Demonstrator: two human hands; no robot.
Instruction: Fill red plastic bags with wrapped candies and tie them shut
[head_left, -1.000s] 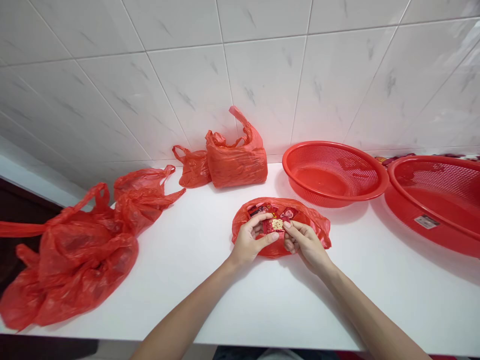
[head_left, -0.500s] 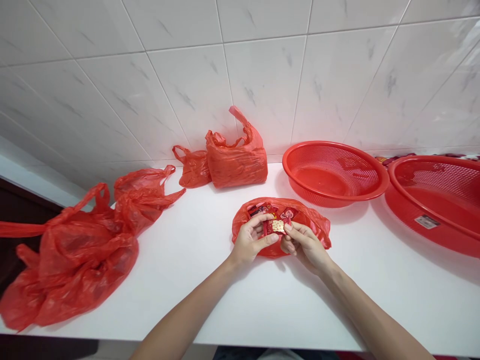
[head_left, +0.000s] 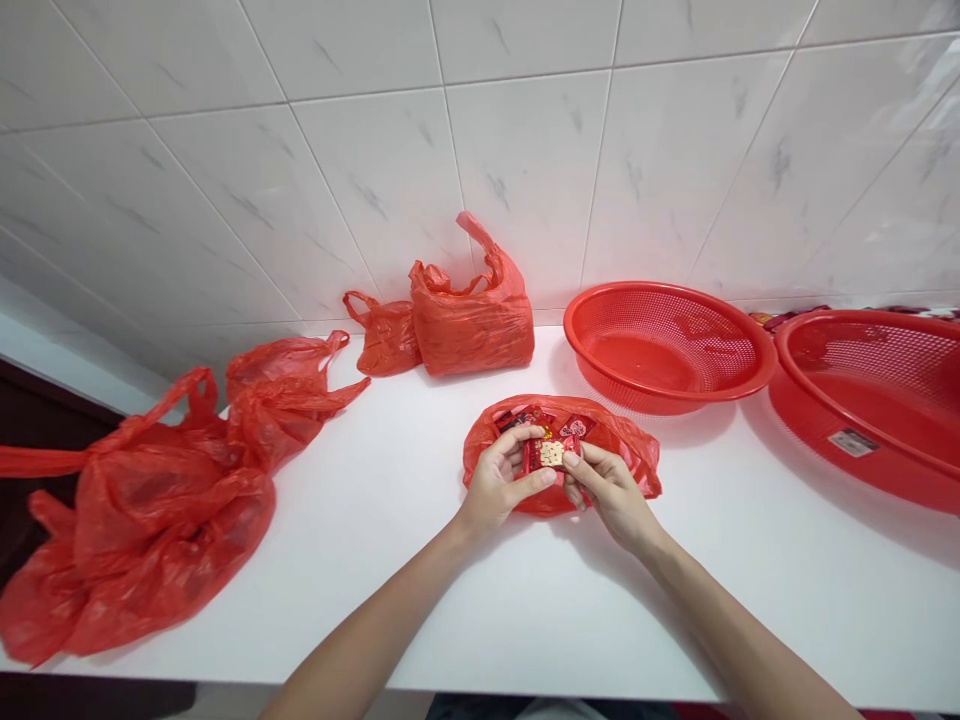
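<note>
Between my two hands is a red-and-gold wrapped candy (head_left: 546, 455). My left hand (head_left: 504, 478) closes on its left end, thumb below and fingers above. My right hand (head_left: 607, 488) pinches the right end between thumb and fingers. Both hands are just over an opened red plastic bag (head_left: 630, 440) lying on the white table. Inside that bag, behind the candy, several more red wrapped pieces (head_left: 576, 427) show. My hands hide part of the bag's contents.
Two red mesh baskets (head_left: 667, 375) (head_left: 892, 420) stand on the right. Against the tiled wall rest a small red bag (head_left: 388, 340) and a fuller one (head_left: 476, 330). Crumpled red bags (head_left: 150, 540) lie along the left side of the white table (head_left: 360, 540). Dark red items (head_left: 795, 318) show behind the baskets.
The candy has tilted slightly in my fingers and its gold face catches the light differently. My hands stay almost in the same place; the bags and baskets have not moved.
</note>
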